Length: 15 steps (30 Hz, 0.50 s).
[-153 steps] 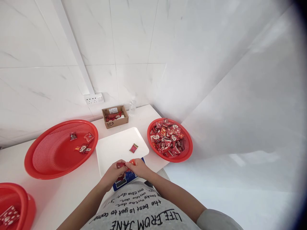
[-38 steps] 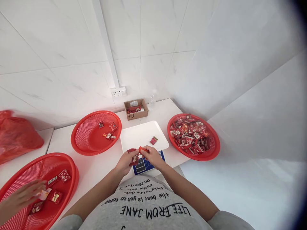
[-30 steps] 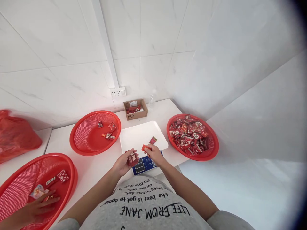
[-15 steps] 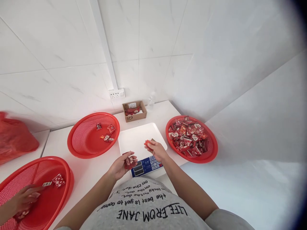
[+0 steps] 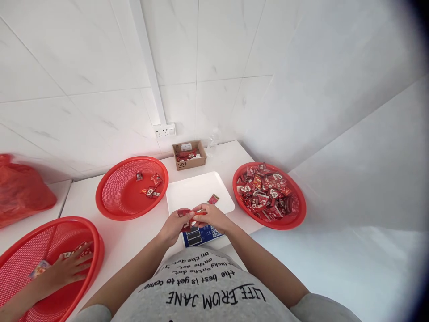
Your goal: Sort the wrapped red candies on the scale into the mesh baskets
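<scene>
My left hand [image 5: 174, 228] is closed around a dark red printed pouch [image 5: 186, 225] with white characters. My right hand [image 5: 210, 217] pinches a small bright red piece [image 5: 200, 213] at the pouch's upper edge, and the fingertips of both hands meet there. What this red piece is, I cannot tell. Both hands are above the front of a white digital scale [image 5: 182, 192] with a blue keypad panel [image 5: 197, 236]. On its pan, just beyond my right hand, lies one small pinkish-red wrapped packet [image 5: 213, 199].
To the right stands a red basket [image 5: 300, 214] heaped with red packets. Another red basket [image 5: 110, 210] at left holds a few. A co-worker's hand [image 5: 63, 273] is in the nearest basket [image 5: 98, 255]. Behind are a cardboard box [image 5: 191, 164], a clear bottle [image 5: 213, 138] and a red bag [image 5: 25, 192].
My right hand has moved left and toward me to meet my left hand at the pouch. The packet on the pan now shows fully. The co-worker's hand has moved right inside its basket.
</scene>
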{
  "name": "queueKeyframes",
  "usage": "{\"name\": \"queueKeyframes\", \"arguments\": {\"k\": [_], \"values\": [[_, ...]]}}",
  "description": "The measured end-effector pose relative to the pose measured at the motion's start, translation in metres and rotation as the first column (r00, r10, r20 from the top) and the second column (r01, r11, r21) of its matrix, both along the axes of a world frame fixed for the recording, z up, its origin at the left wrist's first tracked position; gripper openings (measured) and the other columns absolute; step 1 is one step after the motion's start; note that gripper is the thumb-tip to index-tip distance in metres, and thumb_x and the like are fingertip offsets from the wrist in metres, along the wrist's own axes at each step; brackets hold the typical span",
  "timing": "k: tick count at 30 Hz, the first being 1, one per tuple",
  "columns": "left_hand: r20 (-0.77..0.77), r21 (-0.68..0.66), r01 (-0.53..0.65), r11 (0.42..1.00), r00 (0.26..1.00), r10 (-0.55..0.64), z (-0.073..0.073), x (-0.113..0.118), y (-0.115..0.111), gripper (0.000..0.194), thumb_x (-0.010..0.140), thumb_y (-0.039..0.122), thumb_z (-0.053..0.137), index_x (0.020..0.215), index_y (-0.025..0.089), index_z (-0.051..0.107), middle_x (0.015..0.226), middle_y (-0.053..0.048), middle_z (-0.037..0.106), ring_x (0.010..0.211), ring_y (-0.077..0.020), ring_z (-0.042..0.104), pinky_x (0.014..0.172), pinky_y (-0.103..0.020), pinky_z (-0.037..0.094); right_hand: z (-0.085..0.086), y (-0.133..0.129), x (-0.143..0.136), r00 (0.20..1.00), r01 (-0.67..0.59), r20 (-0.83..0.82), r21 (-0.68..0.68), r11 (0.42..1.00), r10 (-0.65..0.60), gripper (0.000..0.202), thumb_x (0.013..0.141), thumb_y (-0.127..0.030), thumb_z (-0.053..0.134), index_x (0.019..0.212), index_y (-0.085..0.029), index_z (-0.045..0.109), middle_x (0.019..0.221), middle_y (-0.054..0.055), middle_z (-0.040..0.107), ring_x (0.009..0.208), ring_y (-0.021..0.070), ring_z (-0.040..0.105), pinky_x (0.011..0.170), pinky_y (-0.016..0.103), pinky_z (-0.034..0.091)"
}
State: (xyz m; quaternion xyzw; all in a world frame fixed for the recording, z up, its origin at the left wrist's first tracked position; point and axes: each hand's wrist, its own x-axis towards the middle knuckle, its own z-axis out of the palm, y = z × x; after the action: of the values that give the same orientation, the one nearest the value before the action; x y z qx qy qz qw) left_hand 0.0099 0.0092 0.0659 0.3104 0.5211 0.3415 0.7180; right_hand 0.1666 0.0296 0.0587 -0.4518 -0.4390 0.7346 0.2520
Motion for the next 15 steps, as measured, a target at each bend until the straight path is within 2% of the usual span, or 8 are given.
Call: {"name": "queueKeyframes", "arguments": {"k": [2,4,9,12,15], "values": [[-0.018,0.048,-0.037,0.998,0.999,0.038,0.003,0.003,0.001,0.032,0.063,0.043,0.07,0.07,0.015,0.057,0.058,0.003,0.056,0.052,-0.0077,0.049,0.052,-0.02,0.036,0.0,0.0,-0.002,0.996,0.035,0.078,0.066,0.997,-0.04,0.026,0.069,-0.038,0.065,0.077,-0.016,0.056,0.061,0.001,0.062,0.053,0.0116,0.059,0.048,0.022,0.045],[-0.014,0.079,-0.057,0.995,0.998,0.058,0.007,0.006,0.003,0.031,0.064,0.044,0.068,0.071,0.015,0.057,0.059,0.002,0.057,0.054,-0.0082,0.05,0.054,-0.021,0.036,-0.001,0.0,-0.003,0.99,0.053,0.12,0.125,0.991,-0.068,0.03,0.074,-0.046,0.057,0.069,-0.017,0.053,0.061,0.002,0.061,0.048,0.0103,0.055,0.042,0.02,0.038],[-0.024,0.085,-0.081,0.993,0.996,0.083,0.016,0.013,0.01,0.03,0.064,0.043,0.068,0.069,0.016,0.056,0.057,0.002,0.057,0.052,-0.0081,0.049,0.054,-0.021,0.036,0.0,0.003,-0.002,0.981,0.052,0.16,0.323,0.945,-0.109,0.036,0.079,-0.048,0.049,0.062,-0.017,0.055,0.058,0.001,0.059,0.047,0.0079,0.049,0.047,0.021,0.034],[-0.028,0.092,-0.099,0.991,0.994,0.102,0.016,0.013,0.016,0.031,0.062,0.043,0.069,0.069,0.016,0.056,0.058,0.001,0.058,0.053,-0.009,0.051,0.054,-0.022,0.037,0.002,0.007,0.0,0.987,0.084,0.11,0.279,0.957,-0.118,0.037,0.08,-0.048,0.044,0.064,-0.017,0.057,0.055,0.0,0.057,0.045,0.0076,0.046,0.045,0.021,0.03],[-0.017,0.075,-0.136,0.988,0.99,0.138,0.012,0.013,0.021,0.033,0.058,0.043,0.072,0.069,0.016,0.057,0.057,0.002,0.056,0.051,-0.0086,0.05,0.054,-0.023,0.039,-0.001,0.01,0.0,0.978,0.198,0.033,0.201,0.959,-0.208,0.03,0.074,-0.046,0.052,0.066,-0.017,0.056,0.054,-0.001,0.055,0.047,0.0081,0.045,0.044,0.021,0.029]]}}
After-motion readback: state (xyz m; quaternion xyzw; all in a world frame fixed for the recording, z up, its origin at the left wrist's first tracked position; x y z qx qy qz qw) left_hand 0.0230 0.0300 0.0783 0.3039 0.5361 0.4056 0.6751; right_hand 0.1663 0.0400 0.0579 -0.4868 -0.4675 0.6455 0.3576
